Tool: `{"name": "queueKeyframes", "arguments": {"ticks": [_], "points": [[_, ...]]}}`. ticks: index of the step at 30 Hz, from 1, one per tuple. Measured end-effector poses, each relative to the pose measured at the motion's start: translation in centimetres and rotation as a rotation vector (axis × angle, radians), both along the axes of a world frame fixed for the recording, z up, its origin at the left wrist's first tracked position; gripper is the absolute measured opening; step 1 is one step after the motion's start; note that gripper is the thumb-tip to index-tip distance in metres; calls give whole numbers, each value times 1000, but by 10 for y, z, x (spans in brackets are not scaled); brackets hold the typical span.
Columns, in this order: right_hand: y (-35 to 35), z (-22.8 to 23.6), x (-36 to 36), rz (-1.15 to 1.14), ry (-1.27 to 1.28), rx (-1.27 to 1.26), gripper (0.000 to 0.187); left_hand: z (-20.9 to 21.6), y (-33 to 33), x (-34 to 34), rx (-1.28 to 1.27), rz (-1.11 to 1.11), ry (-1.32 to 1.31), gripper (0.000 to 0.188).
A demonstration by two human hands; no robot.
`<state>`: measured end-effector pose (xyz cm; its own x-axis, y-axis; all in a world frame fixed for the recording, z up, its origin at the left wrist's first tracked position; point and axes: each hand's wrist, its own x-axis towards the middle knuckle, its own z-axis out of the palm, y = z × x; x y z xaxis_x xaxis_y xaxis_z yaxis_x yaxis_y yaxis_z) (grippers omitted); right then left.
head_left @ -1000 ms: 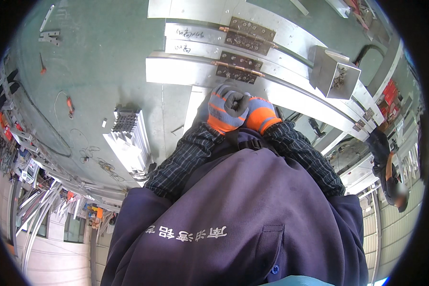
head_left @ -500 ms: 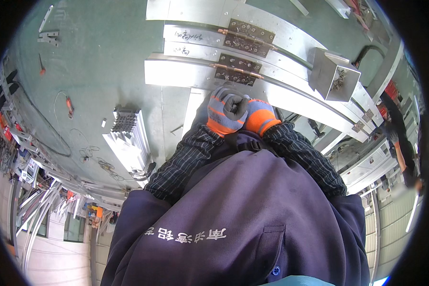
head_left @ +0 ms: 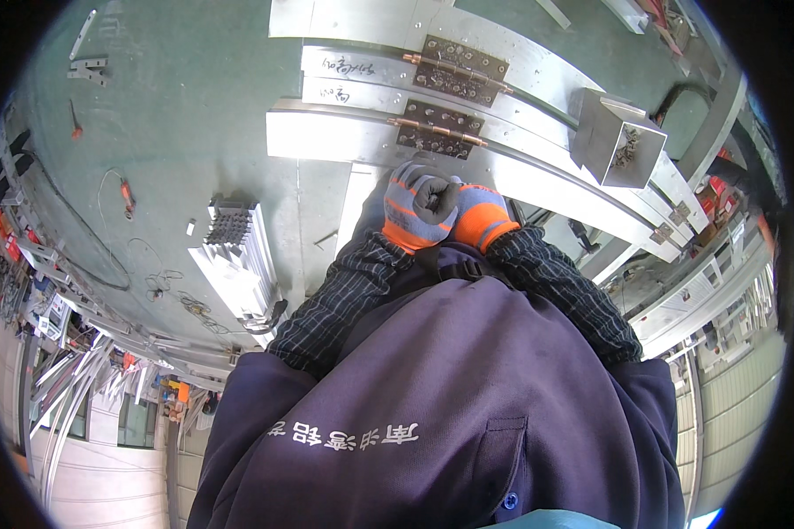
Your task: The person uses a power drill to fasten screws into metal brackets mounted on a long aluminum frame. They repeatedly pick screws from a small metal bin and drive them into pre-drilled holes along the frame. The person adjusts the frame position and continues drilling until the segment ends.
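Note:
My left hand [head_left: 420,204], in a grey work glove with orange bands, is curled closed in front of my waist. Whatever lies within its fingers is hidden. Pressed against it is my right hand [head_left: 483,213], gloved alike, its fingers mostly out of sight. Just beyond both hands lie pale metal profiles [head_left: 326,132]. A dark hinge plate [head_left: 441,130] with a copper-coloured pin is fixed across the nearer profiles, close to my fingers but apart from them. A second hinge plate [head_left: 461,70] sits farther off.
An open-ended square metal tube [head_left: 622,141] with small hardware inside rests on the profiles to the right. To the left, a bundle of white profiles [head_left: 238,264] stands near an orange-handled tool [head_left: 129,200] and loose cable [head_left: 198,309] on the green floor.
At the far right, another person has moved and mostly gone out of view. My hands and the hinged profiles keep almost the same position.

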<state>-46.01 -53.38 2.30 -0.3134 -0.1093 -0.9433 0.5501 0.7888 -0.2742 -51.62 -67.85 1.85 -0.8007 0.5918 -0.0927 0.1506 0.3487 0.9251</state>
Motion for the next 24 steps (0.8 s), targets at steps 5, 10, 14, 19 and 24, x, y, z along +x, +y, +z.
{"name": "queueKeyframes", "arguments": {"ticks": [5, 10, 14, 19, 24], "points": [[0, -2, 1, 25, 10, -3, 69, 1, 2, 0, 7, 26, 0, 17], [0, 1, -2, 37, -9, -3, 71, -1, 1, 0, 30, 35, 21, 19], [0, 5, -5, 65, -20, 0, 70, -3, 0, 2, 48, 40, 8, 20], [-1, 3, -3, 25, 0, 1, 68, -7, 0, 3, 53, 32, 23, 20], [-3, -3, 4, 25, 16, 11, 63, -6, -2, 4, 35, 22, 11, 20]]}}
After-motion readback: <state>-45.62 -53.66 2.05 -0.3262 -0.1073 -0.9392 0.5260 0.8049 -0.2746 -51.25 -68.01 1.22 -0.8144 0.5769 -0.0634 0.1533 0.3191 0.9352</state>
